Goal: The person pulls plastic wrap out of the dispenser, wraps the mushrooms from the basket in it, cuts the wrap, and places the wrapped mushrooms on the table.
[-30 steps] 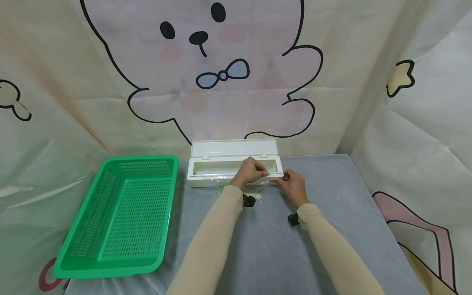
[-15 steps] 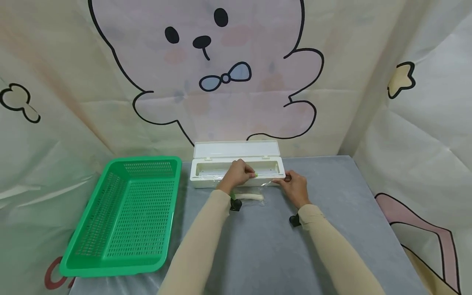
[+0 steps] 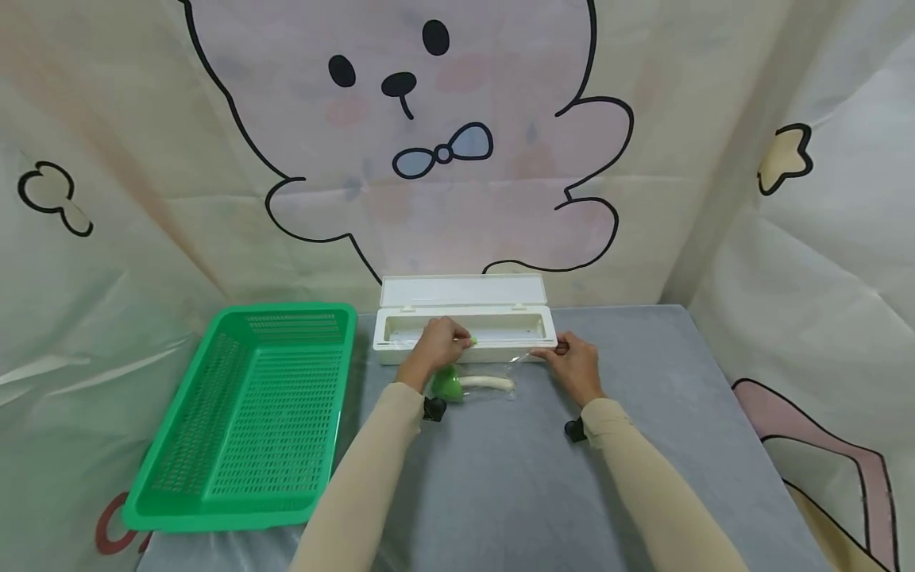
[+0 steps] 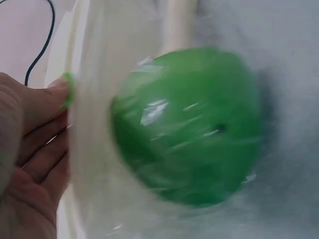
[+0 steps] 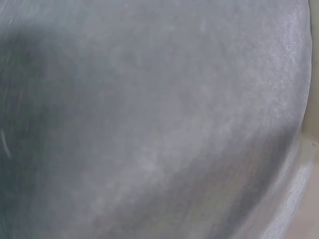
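A white cling film dispenser [image 3: 465,353] stands at the back of the table with its lid [image 3: 463,291] raised. My left hand [image 3: 438,346] pinches a small green slide cutter [image 3: 474,341] on its front edge; the left wrist view shows thumb and finger on this cutter [image 4: 68,90]. My right hand [image 3: 576,369] grips the dispenser's right front corner, thumb along the front. Clear cling film [image 3: 516,367] hangs from the front over a green, dome-headed object with a curved white stem [image 3: 488,383]. Its glossy green head [image 4: 189,129] lies under the film in the left wrist view.
A green plastic basket [image 3: 243,520] with slotted walls stands on the left. Grey cloth covers the table [image 3: 529,492]. A printed curtain [image 3: 643,238] hangs behind and at both sides. The right wrist view is mostly blurred grey cloth [image 5: 164,89].
My left hand has slid the green cutter leftward along the dispenser's front, from near the right end to about the middle, uncovering the green-and-white object. My right hand stays at the corner.
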The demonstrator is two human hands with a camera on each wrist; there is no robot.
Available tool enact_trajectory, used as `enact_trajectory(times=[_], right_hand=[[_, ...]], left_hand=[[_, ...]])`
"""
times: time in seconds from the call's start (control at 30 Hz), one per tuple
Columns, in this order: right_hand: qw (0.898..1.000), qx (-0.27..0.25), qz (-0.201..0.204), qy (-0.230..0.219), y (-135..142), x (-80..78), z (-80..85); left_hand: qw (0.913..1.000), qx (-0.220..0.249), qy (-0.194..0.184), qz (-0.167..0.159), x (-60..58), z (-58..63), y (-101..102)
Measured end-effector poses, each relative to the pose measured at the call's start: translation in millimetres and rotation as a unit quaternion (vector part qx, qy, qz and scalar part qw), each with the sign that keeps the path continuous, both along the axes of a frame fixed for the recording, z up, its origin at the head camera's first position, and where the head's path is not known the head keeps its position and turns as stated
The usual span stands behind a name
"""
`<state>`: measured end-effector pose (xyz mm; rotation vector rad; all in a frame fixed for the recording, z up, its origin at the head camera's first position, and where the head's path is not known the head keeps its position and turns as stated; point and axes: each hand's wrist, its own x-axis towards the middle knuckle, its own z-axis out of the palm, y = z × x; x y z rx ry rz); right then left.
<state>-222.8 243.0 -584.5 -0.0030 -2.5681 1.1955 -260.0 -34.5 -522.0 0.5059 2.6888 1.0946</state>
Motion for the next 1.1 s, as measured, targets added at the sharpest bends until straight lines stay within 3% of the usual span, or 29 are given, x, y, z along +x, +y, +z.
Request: enact_trajectory(times=[0.27, 0.4, 0.6, 0.77, 0.93, 1.1], right_hand=[[1.000, 0.002, 0.001, 0.013, 0.9, -0.9, -3.2], [1.000, 0.005, -0.003, 0.010, -0.1, -0.8, -3.4], [1.000, 0.008, -0.006, 0.017, 0.5, -1.4, -4.7], [1.000, 0.006, -0.001, 0.019, 0.1, -1.0, -4.1], [1.000, 0.004, -0.001, 0.015, 0.8, -1.2, -4.5], [1.000, 0.002, -0.002, 0.006, 2.0, -0.9, -3.6]], left_hand=[[0.9962, 0.014, 0.071, 0.048, 8.5, -11.9, 7.3], [0.9956, -0.004, 0.084, 0.042, 7.4, -11.0, 5.0], [0.9937, -0.033, 0.105, 0.022, 5.5, -8.8, -21.7], [0.9912, -0.038, 0.123, 0.028, 4.7, -8.0, -54.6], [0.9912, -0.042, 0.111, 0.059, 9.1, -6.1, -79.0], [0.9867, -0.022, 0.112, 0.115, 17.3, -8.1, -81.1]])
